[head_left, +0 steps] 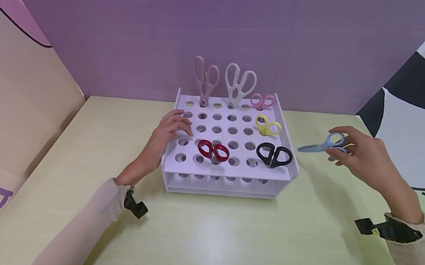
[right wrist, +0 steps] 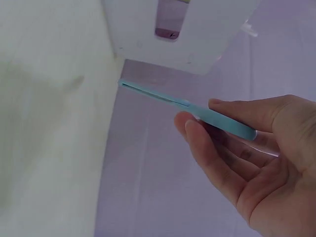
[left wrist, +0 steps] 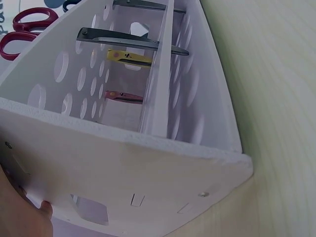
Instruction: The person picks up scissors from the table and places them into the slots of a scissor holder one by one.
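Note:
My right hand (head_left: 369, 161) pinches a light blue pair of scissors (head_left: 320, 148) by the handles, to the right of a white rack (head_left: 191, 169) with rows of round holes. Its blades point left toward the rack, above the table; the right wrist view shows the scissors (right wrist: 224, 123) edge-on between thumb and fingers. On the rack's left edge rests my left hand (head_left: 159, 138), fingers lying over the top panel. Its skin (left wrist: 24, 212) touches the side wall in the left wrist view, where most of the hand is out of frame.
Upright in the rack stand red scissors (head_left: 220, 153), black scissors (head_left: 277, 157), yellow scissors (head_left: 267, 128), small pink scissors (head_left: 262, 103), white scissors (head_left: 234, 88) and dusty pink scissors (head_left: 206, 84). Behind the pale wooden table (head_left: 208, 236) rises a purple wall (head_left: 220, 33).

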`<state>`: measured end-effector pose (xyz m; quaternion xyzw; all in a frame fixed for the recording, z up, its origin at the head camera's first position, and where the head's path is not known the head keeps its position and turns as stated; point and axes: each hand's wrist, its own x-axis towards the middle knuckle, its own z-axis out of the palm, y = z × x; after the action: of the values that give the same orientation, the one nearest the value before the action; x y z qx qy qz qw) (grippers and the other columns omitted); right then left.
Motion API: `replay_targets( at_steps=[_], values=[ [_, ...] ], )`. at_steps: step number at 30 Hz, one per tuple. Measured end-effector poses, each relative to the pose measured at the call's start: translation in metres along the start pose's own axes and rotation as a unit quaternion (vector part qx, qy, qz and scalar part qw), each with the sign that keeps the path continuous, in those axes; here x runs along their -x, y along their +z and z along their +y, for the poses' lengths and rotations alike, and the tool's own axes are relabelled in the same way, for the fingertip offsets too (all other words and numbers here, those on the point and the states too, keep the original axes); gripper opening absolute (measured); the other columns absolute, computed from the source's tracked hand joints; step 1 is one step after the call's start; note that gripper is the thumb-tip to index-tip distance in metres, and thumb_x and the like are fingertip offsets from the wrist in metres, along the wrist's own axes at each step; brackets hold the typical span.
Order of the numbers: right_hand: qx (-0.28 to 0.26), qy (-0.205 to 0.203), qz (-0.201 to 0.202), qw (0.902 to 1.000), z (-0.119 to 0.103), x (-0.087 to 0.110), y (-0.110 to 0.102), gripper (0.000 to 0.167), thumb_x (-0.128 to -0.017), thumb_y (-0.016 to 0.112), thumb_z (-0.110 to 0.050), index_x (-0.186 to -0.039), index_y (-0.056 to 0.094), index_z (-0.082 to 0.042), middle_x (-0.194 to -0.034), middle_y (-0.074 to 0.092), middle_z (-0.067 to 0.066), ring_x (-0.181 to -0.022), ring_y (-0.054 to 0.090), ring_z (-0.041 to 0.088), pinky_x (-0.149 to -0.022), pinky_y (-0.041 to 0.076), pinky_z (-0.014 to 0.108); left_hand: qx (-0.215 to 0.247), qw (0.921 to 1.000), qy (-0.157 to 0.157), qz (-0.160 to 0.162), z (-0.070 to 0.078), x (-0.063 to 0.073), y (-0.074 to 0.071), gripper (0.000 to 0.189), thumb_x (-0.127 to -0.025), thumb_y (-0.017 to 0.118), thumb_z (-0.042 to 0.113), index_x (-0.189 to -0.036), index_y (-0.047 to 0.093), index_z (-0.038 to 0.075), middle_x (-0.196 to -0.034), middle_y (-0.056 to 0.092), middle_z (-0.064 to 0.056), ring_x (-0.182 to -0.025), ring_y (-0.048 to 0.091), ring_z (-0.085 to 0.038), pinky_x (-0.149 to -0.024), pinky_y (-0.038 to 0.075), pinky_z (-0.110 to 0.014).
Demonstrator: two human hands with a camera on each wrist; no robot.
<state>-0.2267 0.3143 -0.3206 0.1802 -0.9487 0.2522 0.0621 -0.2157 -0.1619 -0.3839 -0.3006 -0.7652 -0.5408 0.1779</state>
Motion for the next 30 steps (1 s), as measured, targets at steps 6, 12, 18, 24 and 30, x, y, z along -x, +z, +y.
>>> replay_targets(
  at_steps=[6, 12, 18, 24, 30],
  values=[
    [0.014, -0.033, 0.042, 0.9985, -0.017, 0.005, -0.007, 0.054, -0.083, 0.077, -0.001, -0.131, 0.056, -0.007, -0.082, 0.074, 0.013, -0.060, 0.061, -0.013, -0.047, 0.043, 0.017, 0.002, 1.0000, 0.001, -0.001, 0.001, -0.001, 0.000, 0.035, -0.089, 0.033, 0.001, -0.093, 0.068, 0.000, -0.120, 0.060, -0.021, -0.139, 0.033, -0.030, -0.119, 0.016, -0.043],
    [0.021, -0.075, 0.101, 0.9918, -0.037, 0.010, -0.015, 0.060, -0.075, 0.079, 0.008, -0.131, 0.058, -0.005, -0.079, 0.073, 0.014, -0.060, 0.057, -0.018, -0.049, 0.042, 0.010, 0.014, 0.9999, -0.003, 0.003, 0.001, 0.000, 0.001, 0.036, -0.087, 0.032, -0.002, -0.092, 0.067, -0.002, -0.119, 0.059, -0.024, -0.139, 0.033, -0.033, -0.120, 0.015, -0.043],
    [0.015, -0.119, 0.155, 0.9806, -0.053, 0.016, -0.026, 0.060, -0.074, 0.078, 0.011, -0.130, 0.061, -0.004, -0.083, 0.064, -0.031, -0.063, 0.058, -0.019, -0.055, 0.045, 0.006, 0.012, 0.9999, -0.006, 0.003, 0.001, 0.000, 0.001, 0.036, -0.087, 0.033, -0.001, -0.092, 0.068, -0.001, -0.121, 0.060, -0.022, -0.139, 0.033, -0.031, -0.120, 0.016, -0.043],
    [0.017, -0.143, 0.188, 0.9715, -0.073, 0.020, -0.033, 0.066, -0.071, 0.079, 0.014, -0.132, 0.062, -0.005, -0.090, 0.056, -0.037, -0.067, 0.056, -0.023, -0.063, 0.043, 0.001, 0.013, 0.9999, -0.002, 0.004, 0.000, 0.000, 0.000, 0.035, -0.091, 0.033, 0.001, -0.092, 0.068, -0.001, -0.120, 0.060, -0.022, -0.139, 0.033, -0.029, -0.120, 0.015, -0.042],
    [0.040, -0.169, 0.201, 0.9639, -0.097, 0.022, -0.033, 0.068, -0.066, 0.082, 0.015, -0.129, 0.064, -0.002, -0.089, 0.072, 0.001, -0.079, 0.051, -0.030, -0.074, 0.042, -0.001, 0.018, 0.9998, 0.003, 0.004, -0.001, 0.001, 0.001, 0.036, -0.090, 0.032, -0.001, -0.093, 0.067, -0.001, -0.120, 0.059, -0.023, -0.139, 0.033, -0.035, -0.120, 0.015, -0.043]
  ],
)
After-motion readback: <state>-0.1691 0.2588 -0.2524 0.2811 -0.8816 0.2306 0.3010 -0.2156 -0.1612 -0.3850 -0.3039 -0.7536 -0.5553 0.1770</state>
